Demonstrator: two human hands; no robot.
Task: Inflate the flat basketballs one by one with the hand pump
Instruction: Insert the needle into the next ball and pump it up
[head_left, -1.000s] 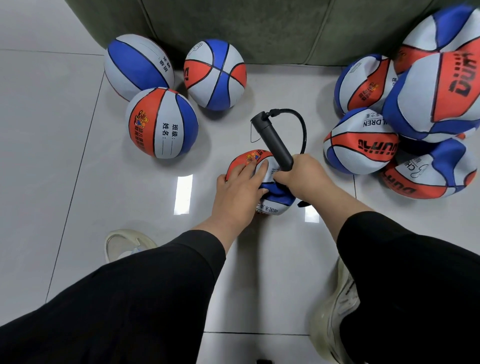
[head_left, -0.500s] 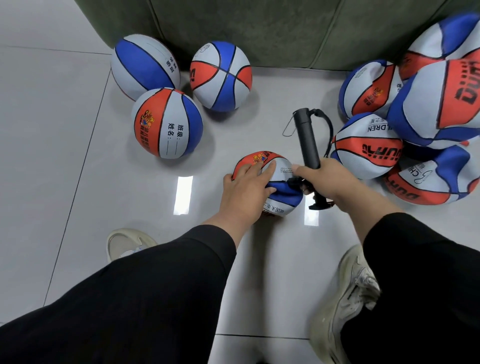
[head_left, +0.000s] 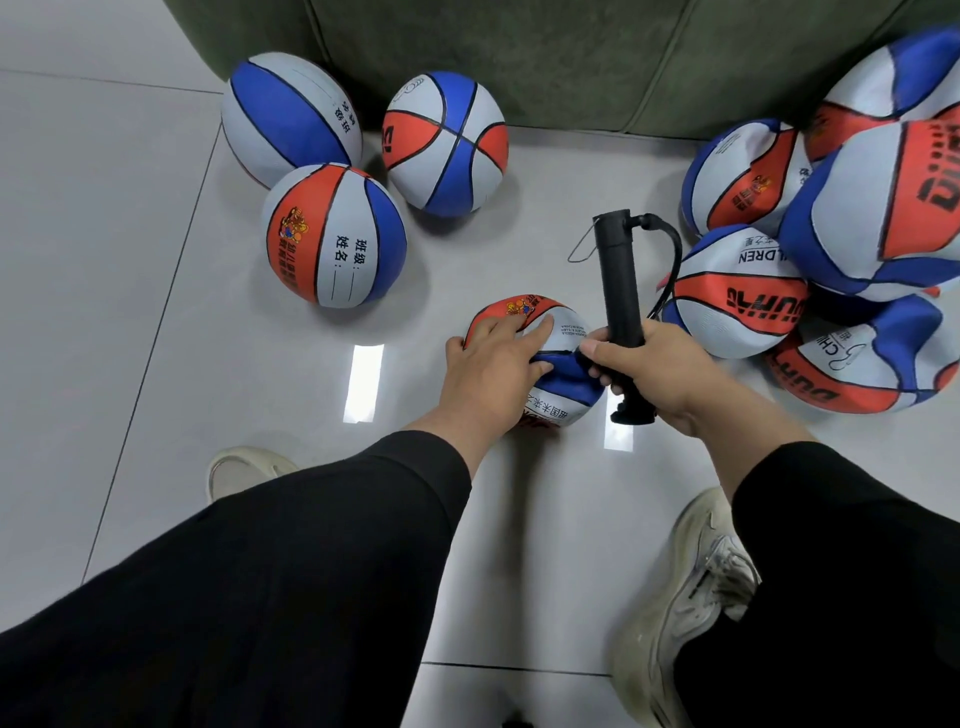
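- A pale shoe (head_left: 244, 467) shows at the lower left on the tiled floor (head_left: 104, 312), partly hidden behind a black trouser leg (head_left: 260, 597).
- Three round, full-looking basketballs lie at the upper left: a blue-and-white ball (head_left: 291, 117) at the back, an orange-panelled ball (head_left: 335, 235) with printed writing just in front of it and touching it, and a third ball (head_left: 445, 144) to their right, close to the green sofa (head_left: 571, 57).
- The left hand (head_left: 493, 371) rests on top of the flat basketball (head_left: 558, 358) in the middle of the floor; its grip is loose, with fingers spread and fairly straight, pressing down on the sunken ball.
- The flat basketball sits between both hands, well apart from the three balls on the left and near the pile on the right.
- The right hand (head_left: 657, 371) has its grip clenched round the lower part of the black hand pump (head_left: 618, 280), which stands nearly upright with its handle end pointing down, just right of the flat ball.
- A thin black hose (head_left: 670, 249) curves from the pump's top down its right side; whether it reaches the ball I cannot tell.
- A pile of balls (head_left: 852, 223) crowds the right edge, several dented and folded, stacked against each other.
- A second pale shoe (head_left: 691, 597) sits at the lower right.
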